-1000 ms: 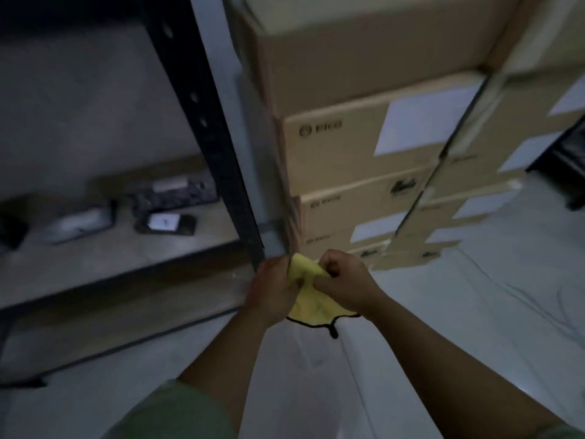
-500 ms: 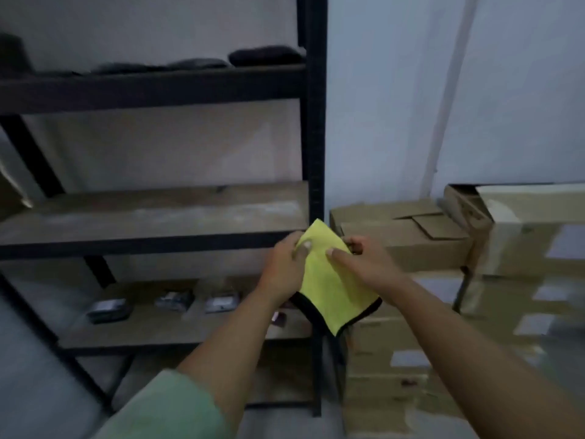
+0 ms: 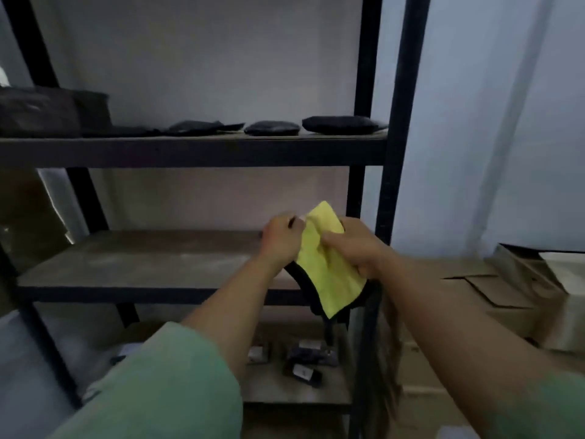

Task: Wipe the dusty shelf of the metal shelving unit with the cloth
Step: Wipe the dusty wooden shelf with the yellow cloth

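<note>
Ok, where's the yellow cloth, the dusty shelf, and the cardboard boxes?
yellow cloth [image 3: 326, 267]: head view, middle of its yellow face.
dusty shelf [image 3: 142, 264]: head view, bare top of the board.
cardboard boxes [image 3: 493, 296]: head view, top flap.
</note>
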